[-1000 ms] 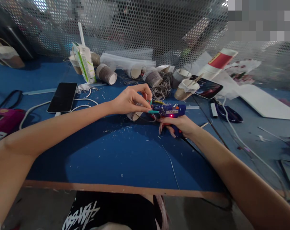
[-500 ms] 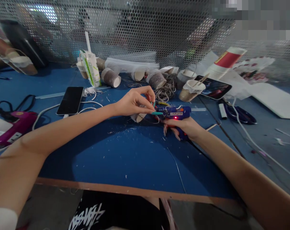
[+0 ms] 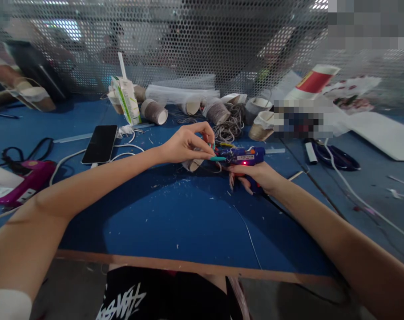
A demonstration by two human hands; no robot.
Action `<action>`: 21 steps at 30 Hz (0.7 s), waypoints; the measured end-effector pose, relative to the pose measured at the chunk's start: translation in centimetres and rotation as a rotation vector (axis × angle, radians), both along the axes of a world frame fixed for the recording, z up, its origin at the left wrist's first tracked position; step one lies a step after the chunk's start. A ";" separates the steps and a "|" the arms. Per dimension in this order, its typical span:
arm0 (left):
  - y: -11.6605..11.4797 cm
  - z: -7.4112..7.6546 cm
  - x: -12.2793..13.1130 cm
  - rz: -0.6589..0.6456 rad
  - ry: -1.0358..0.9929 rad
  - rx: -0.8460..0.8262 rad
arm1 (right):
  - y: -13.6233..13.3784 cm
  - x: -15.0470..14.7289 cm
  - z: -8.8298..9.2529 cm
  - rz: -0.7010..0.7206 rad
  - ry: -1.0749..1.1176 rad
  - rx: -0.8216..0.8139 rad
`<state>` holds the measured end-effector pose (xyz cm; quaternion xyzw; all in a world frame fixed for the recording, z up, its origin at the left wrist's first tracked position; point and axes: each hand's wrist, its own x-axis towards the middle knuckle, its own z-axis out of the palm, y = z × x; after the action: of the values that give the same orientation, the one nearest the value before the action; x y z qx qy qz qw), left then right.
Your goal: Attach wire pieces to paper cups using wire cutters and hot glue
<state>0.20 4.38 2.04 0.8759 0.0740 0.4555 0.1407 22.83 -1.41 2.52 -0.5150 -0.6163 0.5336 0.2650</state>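
In my right hand is a blue hot glue gun with a glowing red light, its nozzle pointing left. My left hand, with long teal nails, is closed in a pinch right at the nozzle end. What its fingertips hold is too small or hidden to make out. Just below the left hand, partly covered by it, a small paper cup lies on its side on the blue table. Thin cord runs between that cup and the glue gun.
Behind the hands are cord-wrapped cups, a tangle of grey cord and a drink carton. A phone and a purple glue gun lie left. Scissors and a white cable are right; a perforated metal screen stands behind.
The camera view has shifted slightly. Both hands keep nearly the same pose, the left pinching at the nozzle and the right around the glue gun.
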 end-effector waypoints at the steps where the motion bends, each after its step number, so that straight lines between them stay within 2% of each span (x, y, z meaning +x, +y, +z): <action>1: 0.0 0.0 0.0 -0.003 -0.003 -0.001 | 0.0 0.0 0.0 0.004 -0.001 -0.003; 21: -0.1 -0.1 0.1 -0.020 -0.034 -0.001 | -0.2 -0.2 0.1 -0.039 0.021 0.005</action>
<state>0.35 4.33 1.98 0.8686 0.0633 0.4689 0.1469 22.60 -1.64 2.61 -0.5205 -0.6046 0.5324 0.2830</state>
